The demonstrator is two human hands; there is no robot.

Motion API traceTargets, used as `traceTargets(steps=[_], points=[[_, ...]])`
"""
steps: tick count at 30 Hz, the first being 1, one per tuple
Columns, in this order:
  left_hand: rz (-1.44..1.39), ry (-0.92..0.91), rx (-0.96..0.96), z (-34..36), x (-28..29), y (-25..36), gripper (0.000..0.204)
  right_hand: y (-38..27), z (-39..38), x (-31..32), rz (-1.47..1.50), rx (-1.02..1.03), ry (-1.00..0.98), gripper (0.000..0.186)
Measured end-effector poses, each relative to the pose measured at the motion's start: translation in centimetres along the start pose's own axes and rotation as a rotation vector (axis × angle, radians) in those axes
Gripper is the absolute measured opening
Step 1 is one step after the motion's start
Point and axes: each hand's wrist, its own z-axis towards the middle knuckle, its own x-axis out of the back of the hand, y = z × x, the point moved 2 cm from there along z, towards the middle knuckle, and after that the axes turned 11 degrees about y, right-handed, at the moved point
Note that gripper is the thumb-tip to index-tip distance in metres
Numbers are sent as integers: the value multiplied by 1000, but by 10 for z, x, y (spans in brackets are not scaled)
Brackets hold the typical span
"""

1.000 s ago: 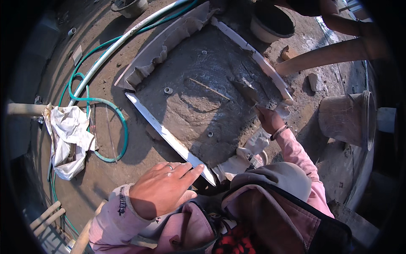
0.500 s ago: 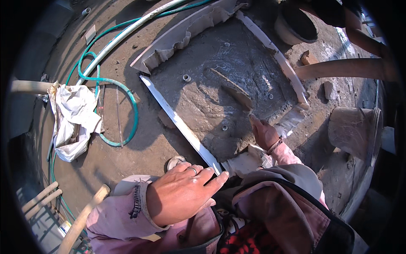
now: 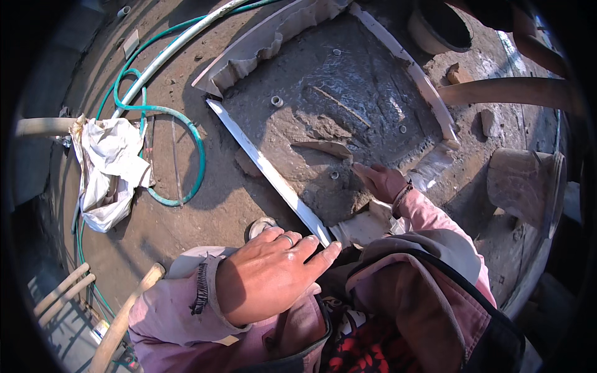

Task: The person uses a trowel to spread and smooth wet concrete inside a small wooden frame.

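Fingers (image 3: 321, 260) of the left hand (image 3: 267, 276) are loosely parted at the near end of a white board (image 3: 267, 166); whether they touch it cannot be told. Further right, the right hand (image 3: 380, 182) is closed round the handle of a trowel (image 3: 323, 148), whose thin, pointed blade reaches left from the fingers over the cement (image 3: 264, 127). Left to right come a looped green hose (image 3: 198, 155), the straight board, crumpled sheet (image 3: 239, 69), then rough, wet grey cement with 4 short pipe stubs (image 3: 277, 101) and a thin stick (image 3: 342, 107). Boards edge 3 sides; cement spreads wide beyond the blade to the far corner.
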Motion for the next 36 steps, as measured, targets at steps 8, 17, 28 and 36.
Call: traceTargets(steps=[8,17,28,36], points=[[-9,1,35,0,0,0,65,-4,15,5,-31,75,-28,39],[44,57,3,-1,-1,2,66,-27,25,13,-65,119,-26,43],[99,130,-46,-5,-5,6,73,-20,11,77,-145,-5,28,34],[111,104,-68,-1,-6,5,74,-55,-5,26,-177,214,-193,45]])
